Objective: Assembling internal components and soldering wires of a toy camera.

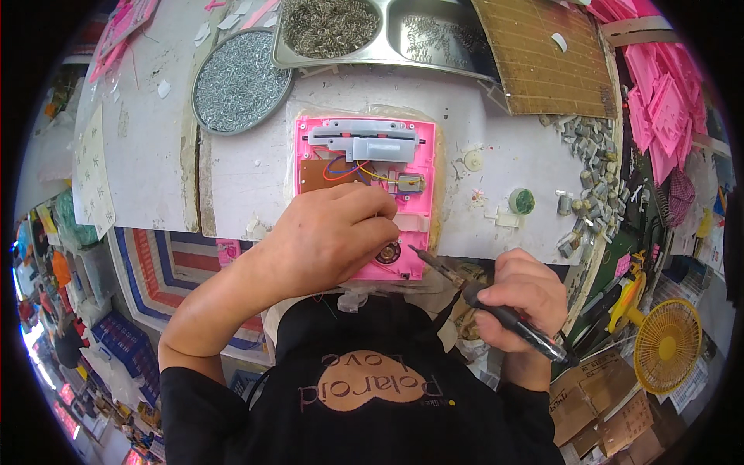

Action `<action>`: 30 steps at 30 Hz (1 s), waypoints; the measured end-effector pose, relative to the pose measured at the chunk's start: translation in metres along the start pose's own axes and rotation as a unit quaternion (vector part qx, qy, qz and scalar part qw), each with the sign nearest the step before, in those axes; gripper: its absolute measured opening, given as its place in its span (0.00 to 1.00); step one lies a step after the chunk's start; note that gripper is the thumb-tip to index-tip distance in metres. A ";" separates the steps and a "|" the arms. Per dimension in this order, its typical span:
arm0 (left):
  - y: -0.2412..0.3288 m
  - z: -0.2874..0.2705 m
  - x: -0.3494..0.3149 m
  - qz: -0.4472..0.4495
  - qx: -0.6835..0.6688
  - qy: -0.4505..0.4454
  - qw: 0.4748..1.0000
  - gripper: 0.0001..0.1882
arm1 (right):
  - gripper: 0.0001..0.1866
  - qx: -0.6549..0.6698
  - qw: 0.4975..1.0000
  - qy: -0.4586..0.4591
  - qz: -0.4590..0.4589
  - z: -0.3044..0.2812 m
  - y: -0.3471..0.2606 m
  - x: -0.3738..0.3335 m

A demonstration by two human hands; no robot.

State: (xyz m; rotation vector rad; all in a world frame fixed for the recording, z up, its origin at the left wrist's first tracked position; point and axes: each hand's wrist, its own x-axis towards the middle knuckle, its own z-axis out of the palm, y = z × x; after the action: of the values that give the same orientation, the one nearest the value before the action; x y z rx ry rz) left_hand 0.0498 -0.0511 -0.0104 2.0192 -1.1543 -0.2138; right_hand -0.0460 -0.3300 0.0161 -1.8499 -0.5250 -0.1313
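Black shirt [256,426] sits beneath bent arms; left hand [333,225], fingers curled, what they pinch unclear, covers pink casing [421,205] on white table [480,229]; right hand [531,291] grips slanted soldering iron [515,322].

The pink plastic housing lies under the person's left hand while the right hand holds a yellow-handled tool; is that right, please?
Not quite: the head view shows that the tool has a black handle, not a yellow one. The pink plastic housing does lie under the left hand, and the right hand does hold the tool.
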 end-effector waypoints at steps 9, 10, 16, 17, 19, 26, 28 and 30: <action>0.000 0.003 -0.001 0.005 0.019 0.002 1.000 0.11 | 0.15 -0.010 1.000 -0.022 0.010 0.008 0.003 0.005; 0.000 0.003 -0.001 0.007 0.020 0.003 1.000 0.11 | 0.15 -0.012 1.000 -0.024 0.011 0.009 0.003 0.005; -0.001 0.006 -0.002 0.014 0.034 0.011 0.999 0.09 | 0.15 -0.012 0.999 -0.028 0.011 0.012 0.006 0.006; -0.001 0.006 -0.002 0.013 0.042 0.008 0.999 0.08 | 0.15 -0.014 0.999 -0.028 0.012 0.012 0.006 0.006; -0.001 0.005 -0.003 0.013 0.048 0.004 0.999 0.07 | 0.15 -0.018 0.999 -0.028 0.013 0.012 0.007 0.006; -0.001 0.006 -0.004 0.017 0.048 0.007 0.999 0.07 | 0.16 -0.034 0.999 -0.029 0.021 0.013 0.000 0.011; -0.001 0.006 -0.003 0.019 0.049 0.007 0.999 0.07 | 0.15 -0.035 0.999 -0.027 0.020 0.013 -0.002 0.012; -0.001 0.006 -0.003 0.019 0.048 0.006 0.999 0.07 | 0.15 -0.027 0.999 -0.023 0.023 0.010 -0.004 0.009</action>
State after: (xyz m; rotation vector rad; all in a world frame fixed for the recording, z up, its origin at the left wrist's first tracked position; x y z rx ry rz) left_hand 0.0457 -0.0515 -0.0164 2.0773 -1.2151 -0.1279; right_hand -0.0410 -0.3166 0.0192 -1.9195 -0.5148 -0.0739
